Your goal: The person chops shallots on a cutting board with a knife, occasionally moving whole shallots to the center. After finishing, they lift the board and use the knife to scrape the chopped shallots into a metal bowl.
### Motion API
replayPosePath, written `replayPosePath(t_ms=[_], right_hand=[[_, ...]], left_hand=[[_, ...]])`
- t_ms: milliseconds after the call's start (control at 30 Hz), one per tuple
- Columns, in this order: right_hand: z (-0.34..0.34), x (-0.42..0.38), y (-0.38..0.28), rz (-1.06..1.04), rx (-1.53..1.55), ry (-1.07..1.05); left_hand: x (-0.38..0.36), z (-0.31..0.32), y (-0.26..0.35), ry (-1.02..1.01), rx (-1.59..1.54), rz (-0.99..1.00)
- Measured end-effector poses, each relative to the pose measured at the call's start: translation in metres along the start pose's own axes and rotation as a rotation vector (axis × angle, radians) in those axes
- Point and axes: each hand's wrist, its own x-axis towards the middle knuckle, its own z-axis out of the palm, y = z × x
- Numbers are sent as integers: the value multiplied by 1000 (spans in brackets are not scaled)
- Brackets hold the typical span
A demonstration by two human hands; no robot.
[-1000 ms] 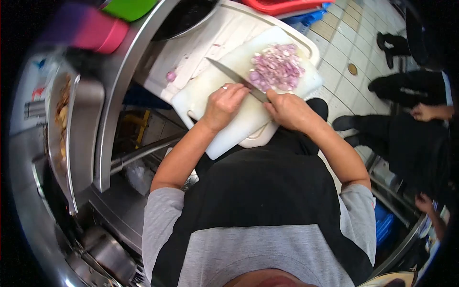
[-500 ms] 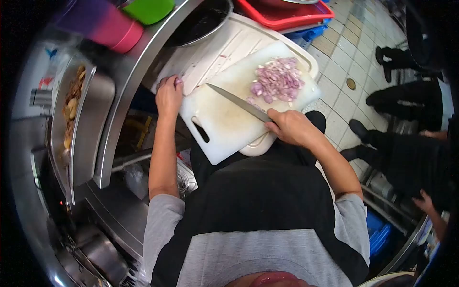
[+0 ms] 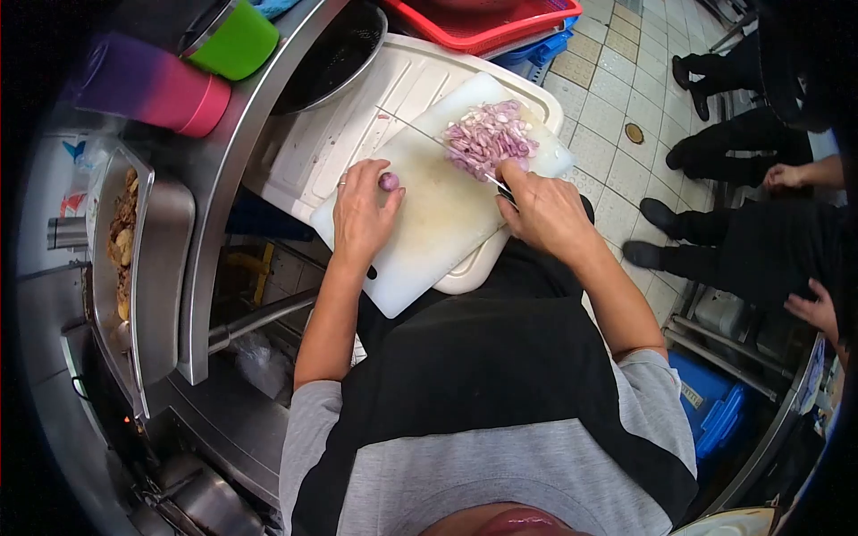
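Observation:
A small peeled purple shallot (image 3: 388,181) is pinched between the thumb and fingers of my left hand (image 3: 359,214), over the left part of the white cutting board (image 3: 420,241). My right hand (image 3: 547,213) is closed round the dark handle of a kitchen knife (image 3: 494,181). Its blade shows nearly edge-on as a thin line running up and left over the board. Beside the blade, at the board's far right part, lies a heap of sliced shallots (image 3: 492,136). The right fingertips are close to this heap.
The board rests on a cream plastic lid (image 3: 304,170). Near it are a dark perforated bowl (image 3: 335,62) and a red basket (image 3: 483,40). Left, a steel shelf holds a purple-pink tumbler (image 3: 152,85), a green cup (image 3: 234,40) and a steel food pan (image 3: 170,241). Several people stand right.
My left hand has come right from the board's left edge onto the board with the shallot. The knife has turned from showing its flat side to nearly edge-on. The view has shifted slightly.

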Motion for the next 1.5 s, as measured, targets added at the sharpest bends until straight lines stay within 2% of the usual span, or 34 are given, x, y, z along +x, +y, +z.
replayPosePath(t_ms=[67,167,200,267,433,500,600,667,700,767,833,867,933,1000,1067,1100,1167,1200,1300,1333,1400,1500], right_hand=[[2,-4,4,-13,-20,43],[2,-6,7,-52,-44,109],[2,-7,7,-70,-52,127],[2,-8,6,-72,-66,144],[-4,-10,11,-113,-94,145],[-3,-10,16,-204,-161,248],[-16,-17,23,-157,-184,130],[-31,-34,32,-213,-177,188],[-41,-45,37,-264,-170,245],[-78,-76,39,-72,-159,41],[-98,-109,48,99,-84,-28],[-99,-126,58,76,-3,31],[-103,-146,58,204,134,1],[-90,-155,68,240,343,-26],[-66,-150,74,237,534,-20],[-56,-139,69,158,578,12],[-41,-115,54,200,645,-34],[-34,-102,44,189,679,-29],[-19,-70,14,82,598,-8],[-9,-64,11,36,552,-24],[4,-54,-4,-20,466,-36],[12,-40,-20,-76,339,-140]], left_hand=[[6,-5,15,-12,-42,7],[23,-3,48,59,-136,364],[27,5,58,59,-136,368],[38,23,74,12,-203,567],[55,55,74,-58,-164,708],[60,60,71,-77,-135,746],[71,64,61,-55,-104,824],[77,63,55,-39,-84,819],[80,62,50,-41,-41,812],[84,62,46,-49,-63,798],[82,64,42,-57,-81,779],[80,68,41,-45,-122,740],[79,69,41,-22,-148,682],[74,65,45,-87,-145,583],[73,60,44,-47,-169,570],[72,56,44,-9,-180,533],[66,46,39,30,-189,490],[59,36,32,48,-199,401],[31,7,2,81,-223,98],[22,-3,-7,83,-221,92],[6,-16,-19,-2,-313,-215],[-12,-5,-28,21,-469,-256]])
